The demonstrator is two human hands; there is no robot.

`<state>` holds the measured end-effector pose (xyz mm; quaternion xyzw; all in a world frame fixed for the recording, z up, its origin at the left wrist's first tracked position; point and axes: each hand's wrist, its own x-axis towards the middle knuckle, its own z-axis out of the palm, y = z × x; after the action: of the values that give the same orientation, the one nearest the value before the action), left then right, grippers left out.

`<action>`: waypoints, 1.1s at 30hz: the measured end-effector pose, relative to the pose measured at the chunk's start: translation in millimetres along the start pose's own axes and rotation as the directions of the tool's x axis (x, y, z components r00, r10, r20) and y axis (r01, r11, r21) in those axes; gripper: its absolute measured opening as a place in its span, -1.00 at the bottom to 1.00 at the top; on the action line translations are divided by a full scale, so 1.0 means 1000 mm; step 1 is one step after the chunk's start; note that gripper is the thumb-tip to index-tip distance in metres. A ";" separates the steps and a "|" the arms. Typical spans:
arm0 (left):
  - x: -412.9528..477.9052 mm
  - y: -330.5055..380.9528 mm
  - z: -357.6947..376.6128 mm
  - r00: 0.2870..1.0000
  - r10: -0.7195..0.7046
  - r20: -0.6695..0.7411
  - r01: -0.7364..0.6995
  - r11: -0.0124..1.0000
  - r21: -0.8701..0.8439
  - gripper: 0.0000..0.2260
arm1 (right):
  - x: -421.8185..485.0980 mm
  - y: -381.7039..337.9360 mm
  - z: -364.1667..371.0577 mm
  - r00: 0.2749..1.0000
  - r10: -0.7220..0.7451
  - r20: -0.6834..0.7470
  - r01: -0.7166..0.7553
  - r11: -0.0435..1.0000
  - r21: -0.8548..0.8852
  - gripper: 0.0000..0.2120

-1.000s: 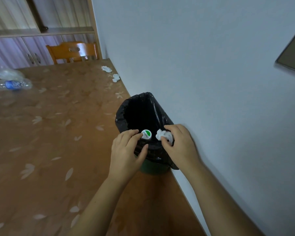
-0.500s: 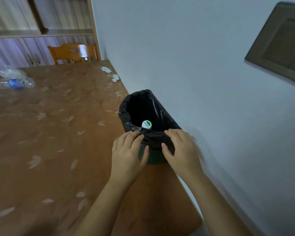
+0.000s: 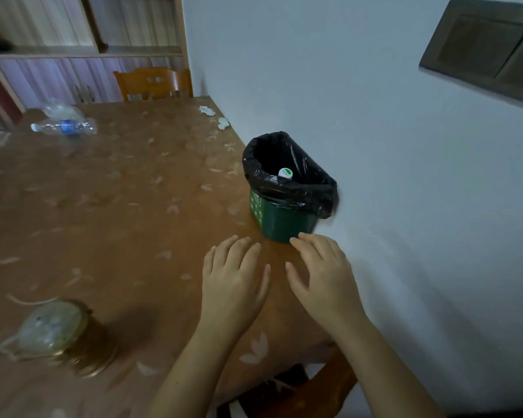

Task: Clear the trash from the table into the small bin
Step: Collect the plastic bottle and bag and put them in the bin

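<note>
A small green bin (image 3: 284,223) lined with a black bag (image 3: 296,193) stands on the brown table (image 3: 118,206) against the white wall. A white cap with a green mark (image 3: 285,172) shows inside the bag. My left hand (image 3: 233,282) hovers over the table just in front of the bin, fingers spread, holding nothing. My right hand (image 3: 323,270) is beside it, fingers apart and empty, its fingertips close to the bin's base. A crushed clear plastic bottle (image 3: 65,125) lies at the far left. Two white crumpled tissues (image 3: 206,110) (image 3: 223,123) lie far back by the wall.
A brass-coloured round tin with a clear bag on top (image 3: 64,336) stands at the near left. A wooden chair (image 3: 154,84) is at the table's far end, with cabinets behind. Another chair (image 3: 314,387) is below the near edge. A dark panel (image 3: 483,46) hangs on the wall.
Both hands have let go of the bin's rim and drawn back toward me, now empty. The white tissue that my right hand held is gone from view. The view has pulled back.
</note>
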<state>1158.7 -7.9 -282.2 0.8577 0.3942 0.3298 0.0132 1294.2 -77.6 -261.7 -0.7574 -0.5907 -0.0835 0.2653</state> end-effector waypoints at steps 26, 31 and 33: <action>-0.237 0.002 -0.164 0.892 -0.396 -0.217 0.438 0.878 0.195 -0.70 | -0.150 -0.159 -0.022 0.870 -0.479 0.117 0.438 0.860 0.264 -0.60; -0.293 -0.057 -0.216 0.842 -0.460 -0.283 0.524 0.823 0.218 -0.71 | -0.177 -0.253 0.002 0.794 -0.597 0.117 0.536 0.778 0.327 -0.60; -0.317 -0.084 -0.242 0.823 -0.464 -0.329 0.546 0.805 0.232 -0.72 | -0.189 -0.297 0.014 0.769 -0.627 0.127 0.556 0.753 0.352 -0.60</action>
<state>813.2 -224.4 -292.8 0.6609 0.6556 0.3546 -0.0873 958.6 -184.0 -266.5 -0.4858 -0.8338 0.0162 0.2617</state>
